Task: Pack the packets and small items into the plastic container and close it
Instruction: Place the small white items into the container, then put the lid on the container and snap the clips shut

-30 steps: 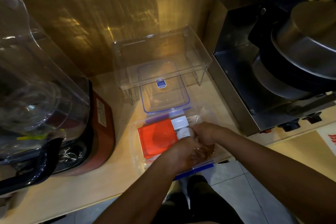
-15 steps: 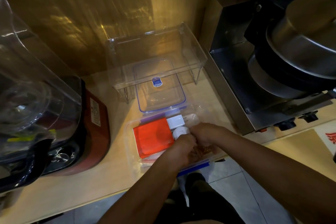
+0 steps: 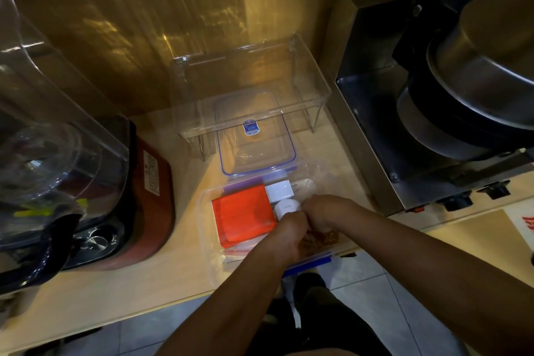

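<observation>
A clear plastic container (image 3: 205,228) with blue clips sits at the counter's front edge. Inside lie an orange-red box (image 3: 242,214), a white plug adapter (image 3: 278,191) and a round white item (image 3: 286,206). Both my hands are down in its right half. My left hand (image 3: 290,235) and my right hand (image 3: 323,209) are closed together over a packet of brown pieces (image 3: 320,238), mostly hidden under them. The container's lid (image 3: 255,147), clear with a blue rim and a blue label, lies flat just behind it.
A clear acrylic riser (image 3: 251,87) stands over the lid's far end by the wall. A red blender base with a clear jug (image 3: 86,170) stands on the left. A steel appliance with stacked pans (image 3: 433,113) stands on the right. The floor lies below the counter edge.
Both hands stay in the container's right half, pressed closer together over the brown packet. The view has shifted slightly; the items inside have not moved.
</observation>
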`<state>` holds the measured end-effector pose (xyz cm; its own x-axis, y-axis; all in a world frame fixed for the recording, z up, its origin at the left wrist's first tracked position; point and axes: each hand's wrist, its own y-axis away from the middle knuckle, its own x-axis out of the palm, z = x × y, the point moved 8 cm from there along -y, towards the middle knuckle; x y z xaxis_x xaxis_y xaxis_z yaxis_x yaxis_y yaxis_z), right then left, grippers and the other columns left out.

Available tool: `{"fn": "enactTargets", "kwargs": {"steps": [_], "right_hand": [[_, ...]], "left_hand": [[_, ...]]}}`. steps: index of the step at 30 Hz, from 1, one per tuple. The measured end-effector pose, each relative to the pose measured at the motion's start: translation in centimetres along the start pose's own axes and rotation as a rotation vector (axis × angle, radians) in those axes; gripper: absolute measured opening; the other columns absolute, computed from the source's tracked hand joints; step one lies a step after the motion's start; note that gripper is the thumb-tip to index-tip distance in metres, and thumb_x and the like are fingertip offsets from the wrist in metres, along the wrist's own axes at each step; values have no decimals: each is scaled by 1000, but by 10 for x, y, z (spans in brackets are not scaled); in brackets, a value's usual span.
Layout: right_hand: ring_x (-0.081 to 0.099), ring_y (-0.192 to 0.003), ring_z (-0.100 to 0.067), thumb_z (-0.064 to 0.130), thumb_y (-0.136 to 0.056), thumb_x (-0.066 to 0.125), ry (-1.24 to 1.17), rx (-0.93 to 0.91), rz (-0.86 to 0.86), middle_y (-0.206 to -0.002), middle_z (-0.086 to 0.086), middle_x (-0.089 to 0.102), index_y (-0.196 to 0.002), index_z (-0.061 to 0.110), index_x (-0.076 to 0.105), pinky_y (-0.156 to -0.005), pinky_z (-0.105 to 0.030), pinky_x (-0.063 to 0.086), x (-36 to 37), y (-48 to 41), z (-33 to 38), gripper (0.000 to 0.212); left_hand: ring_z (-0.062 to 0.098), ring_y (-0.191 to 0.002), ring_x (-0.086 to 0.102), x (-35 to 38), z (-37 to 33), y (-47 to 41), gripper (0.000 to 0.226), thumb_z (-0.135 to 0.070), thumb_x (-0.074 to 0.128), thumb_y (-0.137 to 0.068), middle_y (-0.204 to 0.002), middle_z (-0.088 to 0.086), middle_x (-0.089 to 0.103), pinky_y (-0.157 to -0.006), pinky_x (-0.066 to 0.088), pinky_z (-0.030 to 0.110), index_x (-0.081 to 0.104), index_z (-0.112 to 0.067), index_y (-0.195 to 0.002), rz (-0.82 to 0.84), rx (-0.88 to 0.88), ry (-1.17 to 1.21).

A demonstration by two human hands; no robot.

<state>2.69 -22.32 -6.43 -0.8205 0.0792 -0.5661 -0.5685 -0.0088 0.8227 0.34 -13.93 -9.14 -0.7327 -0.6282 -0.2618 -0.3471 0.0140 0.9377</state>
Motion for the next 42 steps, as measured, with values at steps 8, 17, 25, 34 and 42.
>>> {"fn": "enactTargets", "kwargs": {"steps": [8, 17, 25, 34, 42], "right_hand": [[57, -116, -27, 18, -90, 57, 7, -23, -70, -133, -12, 56, -130, 10, 51, -95, -35, 46, -17, 9, 0, 42], [61, -95, -36, 14, -88, 46, -470, -45, -713, -106, -17, 65, -102, 12, 58, -74, -34, 47, -112, 40, -41, 19], [56, -113, -34, 31, -93, 51, -844, 35, -586, -125, -21, 60, -119, 0, 55, -87, -31, 45, -127, -19, -69, 41], [48, -56, -16, 38, -90, 57, -945, 7, -347, -58, -3, 47, -59, 15, 44, -59, -26, 37, -113, -54, -60, 41], [62, -73, -23, 7, -81, 68, -1626, -47, -544, -77, -10, 61, -81, 5, 60, -68, -32, 53, -120, -37, -68, 8]], "left_hand": [[19, -62, 52, 3, -15, 42, 21, 1, 38, -95, -70, 10, 51, -58, 45, 25, 58, -1, -90, 239, 97, 518], [21, -74, 58, -126, -47, 75, 17, -2, 50, -89, -80, 8, 64, -69, 51, 26, 64, -11, -86, -364, 704, 208], [37, -127, 45, -214, -64, 7, 61, -44, 45, -94, -139, 24, 47, -102, 37, 38, 41, 1, -135, -636, 444, -280], [18, -72, 49, -202, -59, -28, 35, -34, 49, -95, -81, 8, 54, -60, 37, 28, 59, -1, -100, -280, 385, 47], [16, -63, 52, -210, -62, 15, 24, -29, 64, -86, -69, 6, 58, -59, 42, 26, 63, -8, -75, -277, 554, 241]]}}
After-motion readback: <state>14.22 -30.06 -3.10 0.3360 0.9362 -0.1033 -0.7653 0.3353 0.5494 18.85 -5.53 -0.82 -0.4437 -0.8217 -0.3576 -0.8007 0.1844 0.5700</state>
